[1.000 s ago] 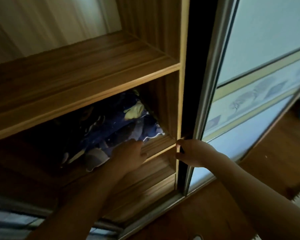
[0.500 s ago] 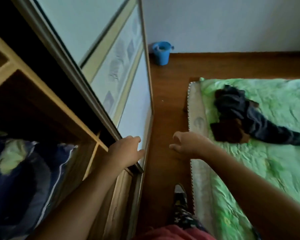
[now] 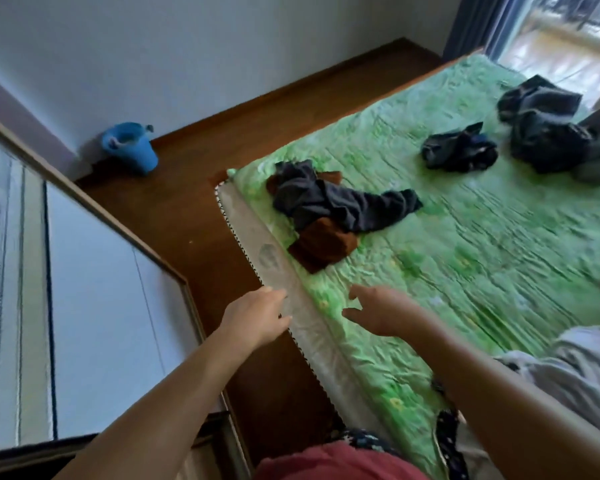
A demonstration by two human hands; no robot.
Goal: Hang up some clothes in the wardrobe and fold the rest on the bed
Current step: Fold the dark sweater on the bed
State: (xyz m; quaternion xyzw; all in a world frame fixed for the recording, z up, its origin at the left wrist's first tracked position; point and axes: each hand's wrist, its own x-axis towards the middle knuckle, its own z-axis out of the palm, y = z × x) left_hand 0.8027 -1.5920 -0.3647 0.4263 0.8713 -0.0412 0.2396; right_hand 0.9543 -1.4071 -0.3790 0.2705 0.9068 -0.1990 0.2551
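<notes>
Above the empty, loose-fingered right hand (image 3: 378,311) (nearer than the equally empty left hand (image 3: 257,315)) lies the dark garment (image 3: 329,200), stretching rightward.

— What are you wearing?
— A red top (image 3: 340,460). Under it are dark trousers (image 3: 371,439) with little pale spots.
— And your arms?
— Bare, my left arm (image 3: 160,403) and right arm (image 3: 499,393), down to my left hand (image 3: 257,315) and right hand (image 3: 383,311).

Daylight from upper right, motion blur, wide-angle edge distortion
</notes>
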